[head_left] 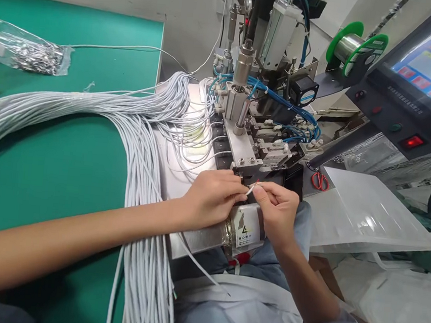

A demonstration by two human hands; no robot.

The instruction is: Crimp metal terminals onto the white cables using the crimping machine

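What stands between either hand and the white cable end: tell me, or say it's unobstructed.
Nothing visible: the left hand and right hand both have their fingers on the white cable end. The machine stands just beyond them, not between.

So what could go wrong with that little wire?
The left hand and right hand pinch a thin white cable; its red wire might bend or slip away. Both hands are close to the machine, so they might get nipped if it moved. The left arm crosses the cable bundle and could tug some loose.
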